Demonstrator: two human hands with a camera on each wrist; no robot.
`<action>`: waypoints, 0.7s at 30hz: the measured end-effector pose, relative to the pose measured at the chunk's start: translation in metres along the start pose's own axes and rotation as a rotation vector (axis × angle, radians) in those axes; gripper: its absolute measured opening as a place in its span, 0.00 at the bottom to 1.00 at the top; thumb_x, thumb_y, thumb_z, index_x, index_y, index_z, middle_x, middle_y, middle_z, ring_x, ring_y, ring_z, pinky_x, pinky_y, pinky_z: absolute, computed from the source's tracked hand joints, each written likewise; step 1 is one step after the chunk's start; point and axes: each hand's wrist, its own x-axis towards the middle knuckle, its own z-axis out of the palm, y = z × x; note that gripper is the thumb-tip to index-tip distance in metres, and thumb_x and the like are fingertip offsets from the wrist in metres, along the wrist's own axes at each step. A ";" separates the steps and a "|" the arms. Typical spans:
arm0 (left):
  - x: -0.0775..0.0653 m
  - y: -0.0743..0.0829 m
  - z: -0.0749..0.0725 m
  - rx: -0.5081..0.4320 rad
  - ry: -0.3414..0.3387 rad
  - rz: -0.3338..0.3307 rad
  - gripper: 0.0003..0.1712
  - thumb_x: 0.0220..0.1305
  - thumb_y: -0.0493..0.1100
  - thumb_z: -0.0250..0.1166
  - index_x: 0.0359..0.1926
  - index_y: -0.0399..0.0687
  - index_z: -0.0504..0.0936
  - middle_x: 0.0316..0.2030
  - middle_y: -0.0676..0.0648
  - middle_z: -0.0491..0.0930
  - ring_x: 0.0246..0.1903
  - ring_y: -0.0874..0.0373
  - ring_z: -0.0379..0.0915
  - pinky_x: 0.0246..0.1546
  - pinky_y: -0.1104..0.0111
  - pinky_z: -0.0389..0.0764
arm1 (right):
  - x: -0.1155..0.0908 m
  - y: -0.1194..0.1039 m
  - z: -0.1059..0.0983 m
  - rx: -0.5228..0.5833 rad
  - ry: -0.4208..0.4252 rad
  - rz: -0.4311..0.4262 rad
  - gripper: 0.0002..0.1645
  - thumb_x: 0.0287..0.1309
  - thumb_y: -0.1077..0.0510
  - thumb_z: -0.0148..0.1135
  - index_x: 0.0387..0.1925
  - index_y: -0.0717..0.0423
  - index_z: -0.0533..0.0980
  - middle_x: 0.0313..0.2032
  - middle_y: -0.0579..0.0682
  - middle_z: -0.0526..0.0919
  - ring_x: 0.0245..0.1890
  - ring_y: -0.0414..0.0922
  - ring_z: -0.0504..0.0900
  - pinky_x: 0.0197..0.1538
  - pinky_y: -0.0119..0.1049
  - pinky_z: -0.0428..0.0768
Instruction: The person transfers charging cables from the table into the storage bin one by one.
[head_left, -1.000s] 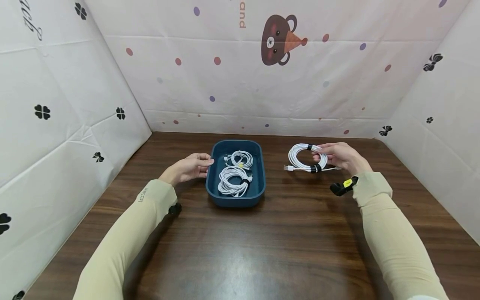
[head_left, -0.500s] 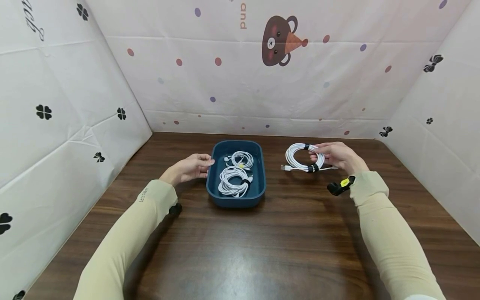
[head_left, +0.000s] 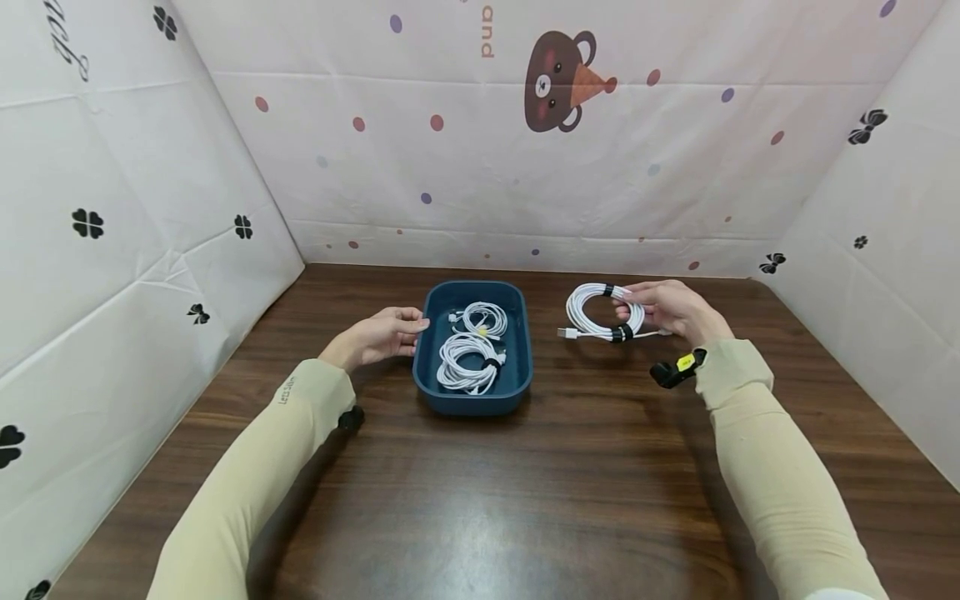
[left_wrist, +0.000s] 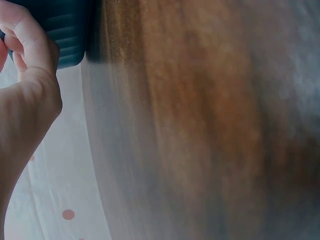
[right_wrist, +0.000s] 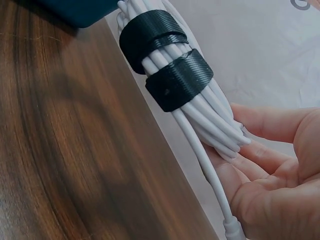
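My right hand (head_left: 675,310) pinches the right side of a coiled white charging cable (head_left: 576,310) between thumb and fingers, above the table to the right of a dark blue bin (head_left: 472,406). The coil has black hook-and-loop straps (right_wrist: 180,80), and a USB plug (head_left: 568,332) points left. My left hand (head_left: 378,337) grips the left rim of the bin, thumb at the edge and fingers against the outer wall. Inside the bin lie two more white cables: a smaller coil (head_left: 501,320) at the back and a larger coil (head_left: 447,363) with a black strap in front.
The dark wooden table (head_left: 465,492) has a white printed sheet (head_left: 480,167) standing along its back and both sides. A black wrist device (head_left: 667,375) with a yellow label hangs under the right cuff; another black piece (head_left: 350,418) shows at the left cuff.
My right hand has carried the coiled cable slightly left, closer to the bin, and a touch higher in view. The left hand and the bin have stayed put.
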 end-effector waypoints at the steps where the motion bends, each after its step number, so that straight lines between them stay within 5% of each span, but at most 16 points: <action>1: 0.000 0.000 0.000 0.000 0.001 0.000 0.04 0.69 0.41 0.58 0.40 0.47 0.73 0.32 0.48 0.78 0.30 0.58 0.75 0.33 0.69 0.82 | 0.000 0.000 0.000 0.002 0.001 0.001 0.21 0.67 0.68 0.51 0.58 0.65 0.58 0.35 0.53 0.87 0.32 0.43 0.87 0.42 0.34 0.84; 12: 0.000 -0.001 0.000 -0.005 -0.010 0.005 0.03 0.70 0.41 0.57 0.39 0.47 0.72 0.31 0.48 0.78 0.29 0.58 0.76 0.33 0.69 0.82 | 0.000 -0.002 0.008 -0.007 0.005 -0.005 0.30 0.67 0.68 0.52 0.66 0.68 0.55 0.36 0.52 0.86 0.33 0.43 0.86 0.41 0.34 0.84; 21: -0.001 0.000 0.000 -0.005 -0.014 0.004 0.03 0.70 0.41 0.57 0.40 0.47 0.72 0.32 0.48 0.78 0.30 0.58 0.76 0.33 0.69 0.82 | 0.002 -0.003 0.014 -0.062 0.015 -0.026 0.25 0.67 0.67 0.53 0.63 0.69 0.62 0.37 0.51 0.86 0.33 0.42 0.85 0.40 0.34 0.84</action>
